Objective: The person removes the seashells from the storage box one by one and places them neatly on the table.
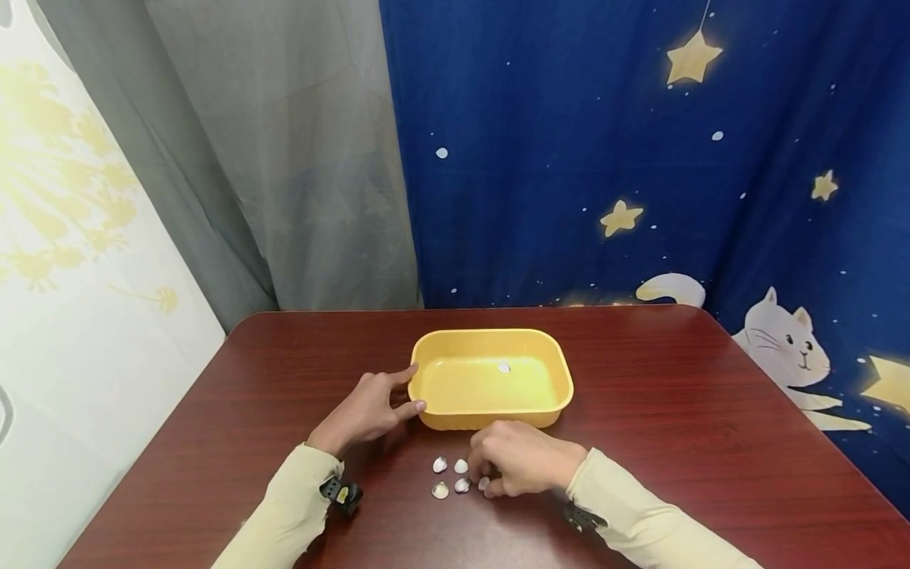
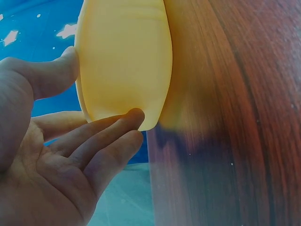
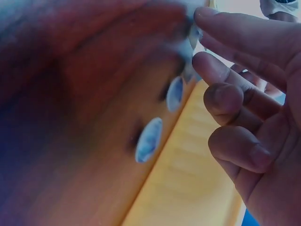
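Note:
A yellow plastic basin stands on the table, with a small white shell on its floor. At its left end my left hand holds the basin, thumb and index finger at the rim. The left wrist view shows other fingers against the outer end wall. Just in front of the basin is my right hand, fingers bent, thumb and index finger around a small shell. Several more shells lie beside it to the left. Two shells also show near the basin in the right wrist view.
The dark red wooden table extends around the basin. Beyond its far edge hang a blue curtain with stars and a grey curtain. A white patterned panel stands at the left.

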Available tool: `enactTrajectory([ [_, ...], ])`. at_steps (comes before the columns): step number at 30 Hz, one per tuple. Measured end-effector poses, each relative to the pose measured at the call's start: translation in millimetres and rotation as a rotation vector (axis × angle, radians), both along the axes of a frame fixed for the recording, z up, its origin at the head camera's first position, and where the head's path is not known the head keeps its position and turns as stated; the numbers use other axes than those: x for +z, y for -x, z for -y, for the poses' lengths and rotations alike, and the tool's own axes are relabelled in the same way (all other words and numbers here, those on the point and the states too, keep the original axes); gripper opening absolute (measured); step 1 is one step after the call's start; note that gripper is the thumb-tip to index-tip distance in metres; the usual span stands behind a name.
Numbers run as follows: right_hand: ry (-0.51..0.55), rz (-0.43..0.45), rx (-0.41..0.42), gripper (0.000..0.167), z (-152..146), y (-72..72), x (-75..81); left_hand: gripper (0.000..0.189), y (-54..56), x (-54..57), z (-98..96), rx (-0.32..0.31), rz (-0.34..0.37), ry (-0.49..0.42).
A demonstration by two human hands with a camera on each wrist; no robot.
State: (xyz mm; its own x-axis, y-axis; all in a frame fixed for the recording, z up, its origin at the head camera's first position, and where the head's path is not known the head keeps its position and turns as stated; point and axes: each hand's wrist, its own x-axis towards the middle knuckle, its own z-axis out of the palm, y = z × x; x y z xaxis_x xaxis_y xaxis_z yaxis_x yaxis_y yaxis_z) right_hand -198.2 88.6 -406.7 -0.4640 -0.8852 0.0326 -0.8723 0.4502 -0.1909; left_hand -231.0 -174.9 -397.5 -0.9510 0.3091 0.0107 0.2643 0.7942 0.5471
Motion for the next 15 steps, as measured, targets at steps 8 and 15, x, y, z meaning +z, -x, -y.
enactTrajectory([
  [8, 0.057, -0.003, 0.018, 0.012, -3.8, 10.6, 18.7, 0.07, -2.1, 1.5, 0.1, 0.005, -0.004, -0.008],
  [15, 0.102, 0.0, -0.021, 0.011, -6.3, 31.0, 52.4, 0.07, -1.4, 1.4, -1.7, 0.009, 0.007, -0.005],
])
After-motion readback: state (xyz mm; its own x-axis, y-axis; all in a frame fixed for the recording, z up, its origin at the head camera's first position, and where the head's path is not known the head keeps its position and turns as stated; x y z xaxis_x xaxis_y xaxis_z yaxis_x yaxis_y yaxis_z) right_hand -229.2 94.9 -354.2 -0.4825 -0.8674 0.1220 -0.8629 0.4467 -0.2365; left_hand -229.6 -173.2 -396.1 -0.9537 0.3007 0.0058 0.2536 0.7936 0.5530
